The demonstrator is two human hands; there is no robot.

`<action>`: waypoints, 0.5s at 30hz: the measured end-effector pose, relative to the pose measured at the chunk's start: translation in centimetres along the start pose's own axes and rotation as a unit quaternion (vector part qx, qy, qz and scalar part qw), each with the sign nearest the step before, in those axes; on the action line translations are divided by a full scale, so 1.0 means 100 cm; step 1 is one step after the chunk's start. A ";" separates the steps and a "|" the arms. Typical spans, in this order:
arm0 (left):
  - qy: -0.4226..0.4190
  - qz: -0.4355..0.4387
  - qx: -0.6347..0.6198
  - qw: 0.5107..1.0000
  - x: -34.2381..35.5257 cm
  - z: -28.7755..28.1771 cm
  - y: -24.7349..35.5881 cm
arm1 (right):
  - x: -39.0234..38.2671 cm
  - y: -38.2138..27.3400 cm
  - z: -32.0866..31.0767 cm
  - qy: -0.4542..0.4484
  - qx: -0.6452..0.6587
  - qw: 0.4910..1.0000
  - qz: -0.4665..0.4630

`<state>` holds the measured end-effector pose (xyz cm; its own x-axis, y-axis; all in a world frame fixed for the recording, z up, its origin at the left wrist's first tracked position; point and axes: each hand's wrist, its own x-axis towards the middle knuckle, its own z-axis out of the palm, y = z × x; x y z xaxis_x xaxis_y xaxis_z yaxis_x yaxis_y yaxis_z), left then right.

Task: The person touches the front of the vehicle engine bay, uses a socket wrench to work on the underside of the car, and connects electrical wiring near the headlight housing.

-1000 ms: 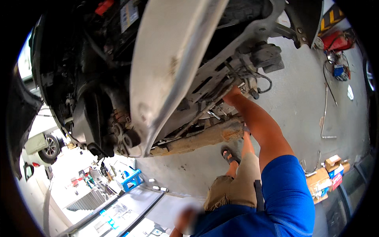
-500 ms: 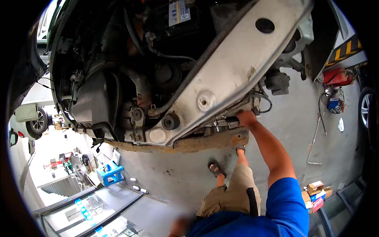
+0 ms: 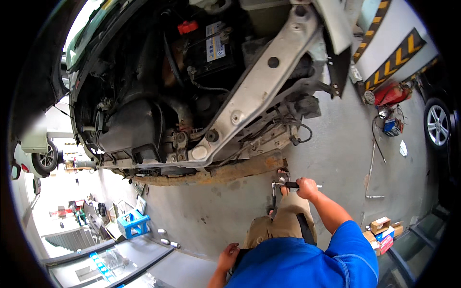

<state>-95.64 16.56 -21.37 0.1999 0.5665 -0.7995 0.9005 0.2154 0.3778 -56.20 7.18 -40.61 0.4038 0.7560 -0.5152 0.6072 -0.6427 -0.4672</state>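
Blue shirt [image 3: 297, 264] lies nearest, then the left hand [image 3: 228, 255], finger closure indeterminable, and the right hand [image 3: 307, 188], fingers clamped around a black-gripped wrench [image 3: 291, 185], which a slackened hold could drop onto the sandalled foot [image 3: 283, 173] below, nearer than the rusty beam [image 3: 230, 174].

Right hand [image 3: 307, 188] forward, fingers [image 3: 301, 183] curled; left hand [image 3: 228, 255] low.

An exposed engine bay [image 3: 132, 127] and black-and-yellow hazard stripes [image 3: 393, 61] show a car repair workshop.
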 end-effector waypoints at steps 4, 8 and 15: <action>-0.069 0.106 0.049 0.991 0.005 0.014 0.026 | -0.052 -0.033 0.019 0.028 0.053 0.997 -0.049; -0.174 0.137 -0.216 0.951 0.023 0.063 0.022 | -0.100 -0.119 0.007 0.049 0.077 0.987 -0.129; -0.070 0.074 -0.694 0.713 0.023 0.055 0.038 | -0.169 -0.234 0.039 0.069 0.100 0.970 -0.212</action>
<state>-89.61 14.28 -24.36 0.3761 0.6006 -0.7056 -0.3644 0.7960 0.4833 -79.95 8.93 -23.79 0.2433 0.9580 -0.1517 0.5998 -0.2715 -0.7526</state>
